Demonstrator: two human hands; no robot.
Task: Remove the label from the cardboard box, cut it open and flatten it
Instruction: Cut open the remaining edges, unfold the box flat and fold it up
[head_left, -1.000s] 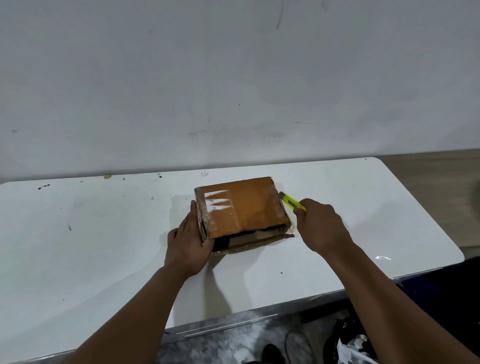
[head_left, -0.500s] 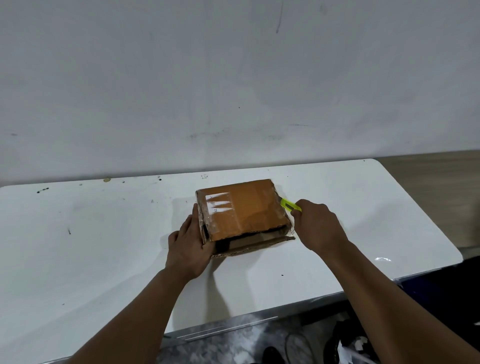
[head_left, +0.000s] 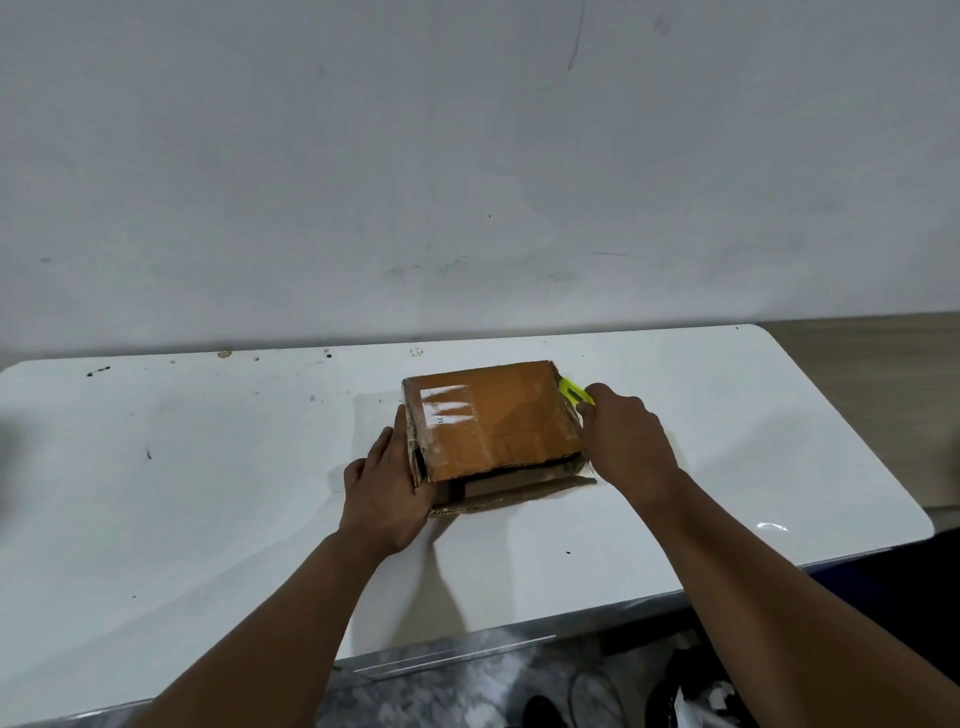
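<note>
A brown cardboard box (head_left: 498, 415) lies flat in the middle of the white table (head_left: 208, 467). Shiny clear tape with a small white label remnant (head_left: 448, 408) covers its top left part. The near side gapes open, with a flap lying on the table. My left hand (head_left: 387, 483) presses flat against the box's left near corner. My right hand (head_left: 626, 441) grips a yellow-green utility knife (head_left: 574, 391) at the box's right edge; the blade is hidden behind the box.
A grey-white wall rises right behind the table. The table's rounded right corner (head_left: 763, 338) borders a wooden floor. Below the near edge are a patterned floor and dark items (head_left: 691, 691).
My right hand slid the knife back along the box's right edge and then forward toward the far corner. The left hand has stayed pressed on the left corner.
</note>
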